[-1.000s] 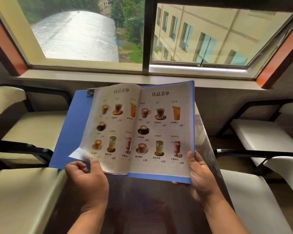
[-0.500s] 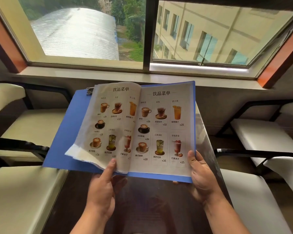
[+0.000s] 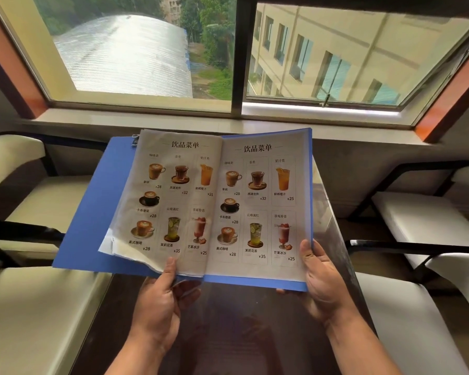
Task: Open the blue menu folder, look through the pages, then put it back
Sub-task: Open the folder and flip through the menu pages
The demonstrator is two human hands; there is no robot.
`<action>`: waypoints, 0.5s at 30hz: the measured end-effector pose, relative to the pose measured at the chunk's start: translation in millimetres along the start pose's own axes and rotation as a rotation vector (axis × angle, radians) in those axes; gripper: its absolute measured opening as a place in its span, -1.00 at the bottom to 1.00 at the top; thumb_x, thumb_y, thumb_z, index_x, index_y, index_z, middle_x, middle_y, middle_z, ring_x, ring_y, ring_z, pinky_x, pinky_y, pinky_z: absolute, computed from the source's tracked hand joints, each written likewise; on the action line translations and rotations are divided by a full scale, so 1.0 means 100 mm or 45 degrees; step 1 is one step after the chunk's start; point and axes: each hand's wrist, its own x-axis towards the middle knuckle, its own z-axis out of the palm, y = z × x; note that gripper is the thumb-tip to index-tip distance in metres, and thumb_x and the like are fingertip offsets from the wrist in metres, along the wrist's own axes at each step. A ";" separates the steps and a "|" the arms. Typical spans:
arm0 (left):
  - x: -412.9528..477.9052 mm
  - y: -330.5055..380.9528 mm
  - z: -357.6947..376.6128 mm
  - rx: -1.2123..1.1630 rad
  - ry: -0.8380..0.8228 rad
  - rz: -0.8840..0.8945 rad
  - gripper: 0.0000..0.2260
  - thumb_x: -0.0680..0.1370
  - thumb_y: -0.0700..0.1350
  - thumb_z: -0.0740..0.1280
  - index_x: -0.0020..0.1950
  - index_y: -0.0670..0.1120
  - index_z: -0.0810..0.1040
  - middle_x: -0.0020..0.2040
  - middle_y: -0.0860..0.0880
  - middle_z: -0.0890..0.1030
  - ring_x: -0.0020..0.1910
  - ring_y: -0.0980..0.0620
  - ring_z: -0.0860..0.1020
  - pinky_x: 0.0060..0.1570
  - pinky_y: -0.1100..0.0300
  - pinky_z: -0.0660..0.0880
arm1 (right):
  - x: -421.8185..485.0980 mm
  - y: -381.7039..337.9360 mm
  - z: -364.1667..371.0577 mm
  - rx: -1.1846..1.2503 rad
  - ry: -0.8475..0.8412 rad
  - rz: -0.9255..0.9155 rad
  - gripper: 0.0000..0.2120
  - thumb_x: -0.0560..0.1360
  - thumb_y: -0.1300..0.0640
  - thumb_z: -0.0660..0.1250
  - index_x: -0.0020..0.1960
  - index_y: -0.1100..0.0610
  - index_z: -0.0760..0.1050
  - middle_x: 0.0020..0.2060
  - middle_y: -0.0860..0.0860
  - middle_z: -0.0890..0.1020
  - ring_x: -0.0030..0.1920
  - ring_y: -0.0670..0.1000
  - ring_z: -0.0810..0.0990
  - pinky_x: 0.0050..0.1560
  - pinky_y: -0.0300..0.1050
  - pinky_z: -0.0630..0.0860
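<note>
We see the folder (image 3: 87, 212) held open in the air above a dark glossy surface (image 3: 228, 334), tilted up toward the camera, its blue left cover spread out to the left and its right cover backing the right-hand page. Two drink-menu pages (image 3: 217, 201) face us, each with rows of coffees, teas and juices and their prices; the left page bows upward near the spine, and a few loose sheet edges fan out at its lower left corner. A metal clip (image 3: 135, 139) shows at the folder's top left edge.

The left hand (image 3: 157, 304) comes up from below, palm turned inward, with the thumb laid flat on the bottom edge of the left page and the other fingers (image 3: 187, 290) curled beneath it — a pinch on the sheets near the spine. The right hand (image 3: 322, 282) grips the folder's lower right corner, thumb resting on the page's edge and the remaining fingers tucked under the blue cover, so they are hidden from us. Both forearms rise from the bottom of the view, roughly parallel, wrists bent slightly back.

Cream-cushioned chairs (image 3: 25, 307) with black frames stand on both sides, and a wide window (image 3: 236, 55) runs behind the folder.
</note>
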 end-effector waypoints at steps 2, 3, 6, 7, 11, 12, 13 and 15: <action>-0.01 0.00 0.00 0.018 -0.008 0.024 -0.83 0.70 -0.01 0.30 0.21 0.08 0.66 -0.02 -0.07 0.83 -0.32 -0.03 0.77 -0.42 0.10 0.71 | 0.00 -0.01 0.01 -0.001 0.001 -0.007 -0.71 0.60 -0.06 0.27 0.22 -0.08 0.67 0.23 0.14 0.73 0.16 0.36 0.72 -0.40 0.31 0.72; -0.01 0.00 0.00 0.037 -0.011 0.042 -0.83 0.70 0.00 0.31 0.21 0.08 0.66 -0.02 -0.09 0.83 -0.34 -0.04 0.77 -0.43 0.10 0.71 | 0.00 -0.01 0.01 -0.001 0.003 -0.008 -0.71 0.60 -0.06 0.27 0.23 -0.07 0.67 0.23 0.14 0.73 0.16 0.36 0.72 -0.40 0.31 0.72; -0.03 0.03 -0.01 0.256 -0.001 0.223 -0.79 0.62 0.10 0.34 0.15 0.10 0.70 -0.05 -0.14 0.83 -0.37 -0.12 0.76 -0.42 0.07 0.72 | 0.00 -0.02 0.01 -0.018 0.009 -0.012 -0.70 0.59 -0.06 0.26 0.21 -0.06 0.68 0.22 0.15 0.73 0.15 0.36 0.72 -0.41 0.32 0.72; -0.03 0.03 -0.02 0.364 0.010 0.308 -0.80 0.61 0.13 0.34 0.10 0.14 0.73 -0.09 -0.13 0.83 -0.36 -0.15 0.77 -0.40 0.07 0.73 | 0.01 -0.02 0.01 -0.019 0.007 -0.014 -0.70 0.59 -0.06 0.26 0.20 -0.06 0.69 0.22 0.16 0.74 0.15 0.36 0.72 -0.41 0.34 0.71; -0.07 -0.03 -0.02 0.592 0.066 0.451 -0.79 0.58 0.17 0.33 0.17 0.19 0.62 -0.10 -0.06 0.82 -0.35 -0.10 0.78 -0.35 0.13 0.74 | 0.00 0.00 0.01 -0.005 0.022 -0.018 -0.71 0.58 -0.05 0.26 0.16 -0.08 0.71 0.21 0.15 0.74 0.15 0.34 0.73 -0.27 0.52 0.60; -0.08 -0.05 -0.02 0.608 0.069 0.455 -0.80 0.58 0.16 0.33 0.17 0.19 0.58 -0.09 -0.04 0.82 -0.34 -0.10 0.78 -0.32 0.09 0.75 | 0.00 0.01 0.01 -0.003 0.021 -0.018 -0.71 0.58 -0.05 0.27 0.16 -0.09 0.71 0.21 0.14 0.74 0.15 0.34 0.73 -0.27 0.52 0.60; -0.08 -0.08 -0.01 0.632 0.064 0.470 -0.83 0.59 0.15 0.32 0.15 0.20 0.59 -0.09 -0.02 0.82 -0.33 -0.10 0.78 -0.28 0.00 0.76 | -0.01 0.00 0.02 -0.007 0.017 -0.022 -0.72 0.58 -0.05 0.27 0.16 -0.09 0.71 0.20 0.14 0.75 0.14 0.33 0.73 -0.29 0.49 0.63; -0.07 -0.13 -0.04 0.711 0.062 0.505 -0.82 0.61 0.16 0.32 0.03 0.14 0.67 -0.20 -0.04 0.81 -0.33 -0.06 0.77 -0.13 -0.17 0.75 | -0.01 -0.01 0.03 -0.008 0.029 -0.044 -0.72 0.57 -0.05 0.27 0.13 -0.09 0.72 0.18 0.14 0.76 0.11 0.33 0.75 -0.37 0.39 0.69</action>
